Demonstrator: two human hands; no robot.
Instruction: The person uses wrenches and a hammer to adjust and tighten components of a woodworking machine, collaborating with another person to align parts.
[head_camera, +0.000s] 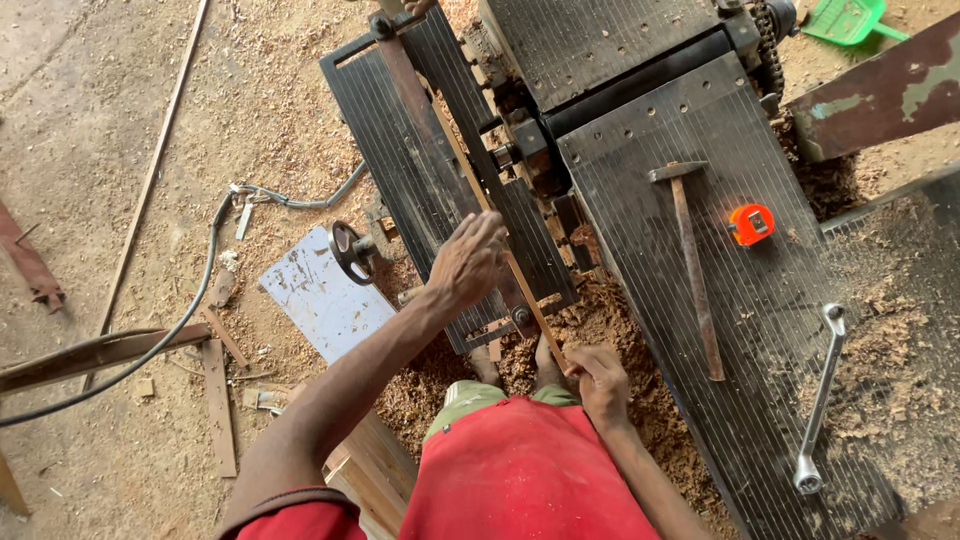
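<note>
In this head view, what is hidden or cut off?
- Left hand: its palm covers the wooden strip beneath.
- Right hand: fingers curl over the strip's near end, hiding the grip.
- Strip's far end: lost among the machine parts.
- Green scoop: cut by the top edge.

Red short-sleeved shirt, green shorts, bare forearms, bare feet
</note>
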